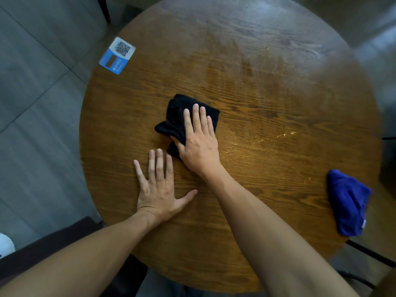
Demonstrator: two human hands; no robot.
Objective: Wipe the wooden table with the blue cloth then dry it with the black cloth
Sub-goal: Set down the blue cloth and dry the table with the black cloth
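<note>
Both forearms reach in from six o'clock, nearest the camera; the left hand point(158, 189) lies flat on the bare wood with fingers spread, its grip wide and holding nothing, seemingly bracing the body; the right hand point(198, 142) lies just beyond it toward one o'clock, palm down with fingers together, pressing the black cloth point(177, 116) against the tabletop point(278, 93) rather than pinching it, so its grip is flat over the cloth; the cloth is bunched, its long axis running roughly from twelve to six o'clock, and it sticks out from under the hand toward ten and eleven o'clock; it sits close to the middle of the round surface; the blue cloth point(347, 202) lies crumpled at the rim at about four o'clock, well apart from both hands and nearer the right one; this suggests the wiping is done and the drying is under way; a paler, sheeny band across the wood from one to three o'clock of the right hand looks like remaining damp, so the next strokes probably go that way, and the right hand is the nearer one for it; a blue card with a QR code point(117, 55) sits on the rim at ten o'clock; no containers are in view.
</note>
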